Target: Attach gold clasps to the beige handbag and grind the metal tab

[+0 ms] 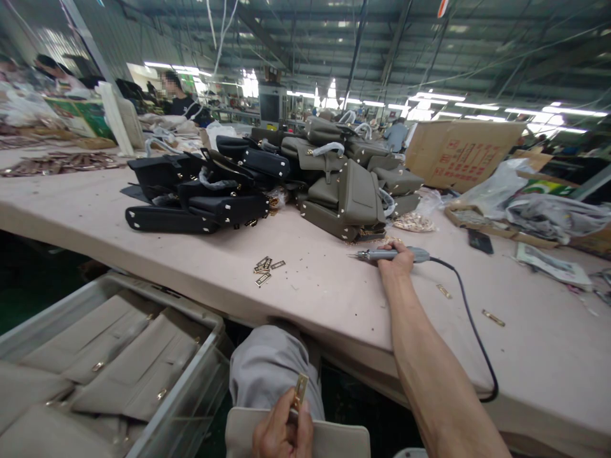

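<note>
My left hand (pixel 281 429), low in the view, pinches a small gold metal plate (pixel 300 389) with a slot in it. Under that hand lies a beige leather piece (pixel 341 439), close to my knee. Out on the table, my right hand (pixel 397 259) is wrapped round a grey electric screwdriver (pixel 420 254). Its thin tip points left, just above the tabletop, and a black cord runs off its back end. Left of the tip sits a little heap of gold metal plates (pixel 263 266), with tiny dark bits scattered nearby.
Black handbags (pixel 176 216) and olive handbags (pixel 341 197) are piled at the table's middle. A grey crate (pixel 212 334) at lower left holds beige bag pieces. A cardboard box (pixel 463 152), plastic bags and a phone (pixel 480 242) are at right. Another person (pixel 179 102) is behind.
</note>
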`<state>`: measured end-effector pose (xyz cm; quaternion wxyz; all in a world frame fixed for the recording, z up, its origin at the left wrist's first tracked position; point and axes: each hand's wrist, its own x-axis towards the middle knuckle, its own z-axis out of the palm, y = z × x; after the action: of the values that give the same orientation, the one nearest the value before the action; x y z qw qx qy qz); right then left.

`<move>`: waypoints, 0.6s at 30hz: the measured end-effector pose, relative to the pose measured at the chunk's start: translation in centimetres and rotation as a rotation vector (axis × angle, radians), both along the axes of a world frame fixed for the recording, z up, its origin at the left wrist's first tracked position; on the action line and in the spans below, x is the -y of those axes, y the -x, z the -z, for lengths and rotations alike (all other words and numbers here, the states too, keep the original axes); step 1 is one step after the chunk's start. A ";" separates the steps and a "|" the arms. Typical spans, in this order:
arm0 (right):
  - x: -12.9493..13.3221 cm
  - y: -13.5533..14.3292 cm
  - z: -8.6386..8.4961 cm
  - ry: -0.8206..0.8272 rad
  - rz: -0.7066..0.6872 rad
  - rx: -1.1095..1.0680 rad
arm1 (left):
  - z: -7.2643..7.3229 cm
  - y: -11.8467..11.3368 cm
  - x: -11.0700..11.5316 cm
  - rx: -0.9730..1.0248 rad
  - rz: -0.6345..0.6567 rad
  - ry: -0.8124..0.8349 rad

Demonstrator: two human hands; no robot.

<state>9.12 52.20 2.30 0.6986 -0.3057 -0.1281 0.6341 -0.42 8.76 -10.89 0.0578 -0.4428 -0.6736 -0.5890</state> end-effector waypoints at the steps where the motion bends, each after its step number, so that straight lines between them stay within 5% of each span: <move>1: 0.0 0.1 0.0 -0.005 0.000 -0.004 | 0.0 0.0 0.0 0.003 -0.003 -0.006; 18: 0.0 1.2 -0.1 -0.009 0.051 0.012 | -0.5 -0.3 0.0 0.036 -0.007 0.012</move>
<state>7.96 52.20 2.37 0.7151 -0.3094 -0.1274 0.6137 -0.13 8.80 -10.40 0.0454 -0.4301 -0.6795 -0.5926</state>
